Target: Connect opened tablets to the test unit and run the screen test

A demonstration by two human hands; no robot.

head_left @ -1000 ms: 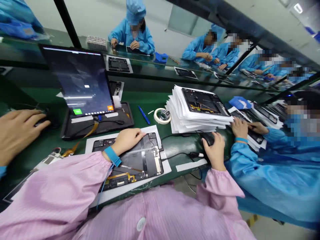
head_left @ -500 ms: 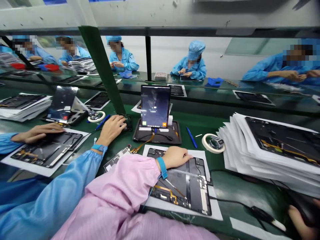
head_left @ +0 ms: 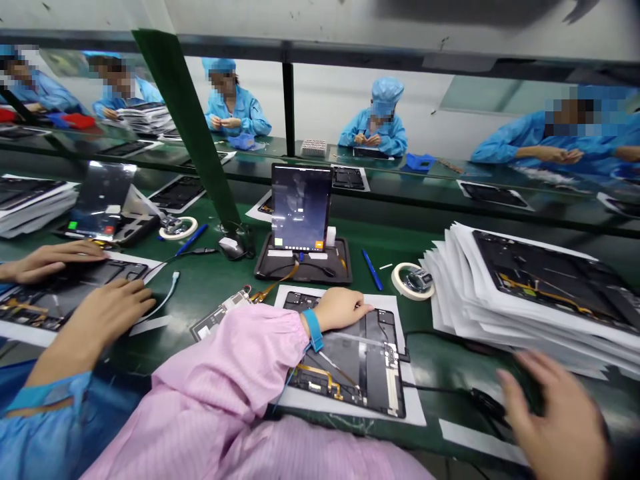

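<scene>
My left hand (head_left: pixel 343 309), at the end of a pink sleeve, rests palm down on an opened tablet housing (head_left: pixel 350 363). Its thumb is stretched out and the other fingers are mostly out of sight; no held thing shows. White paper (head_left: pixel 413 403) lies under the housing, and a black cable (head_left: pixel 435 388) runs from its right side. Blurred at the lower right, my right hand (head_left: pixel 560 420) is raised with thumb and fingers apart, holding nothing. A dark shape beside it is too unclear to name. A lit tablet screen (head_left: pixel 301 207) stands in a black tray (head_left: pixel 263 268).
Paper sheets (head_left: pixel 453 313) pile up at right, with another housing (head_left: pixel 545 273) on top. Nearby are a tape roll (head_left: pixel 413 281) and a blue pen (head_left: pixel 372 269). At left, a co-worker's hand (head_left: pixel 107 313) is close to my sleeve; a mouse (head_left: pixel 235 243) stands beyond. Several workers sit opposite.
My right hand has come off the black mouse, risen and moved left into view. My left hand stays on the housing. The co-worker's hand has left its mouse for their own tablet.
</scene>
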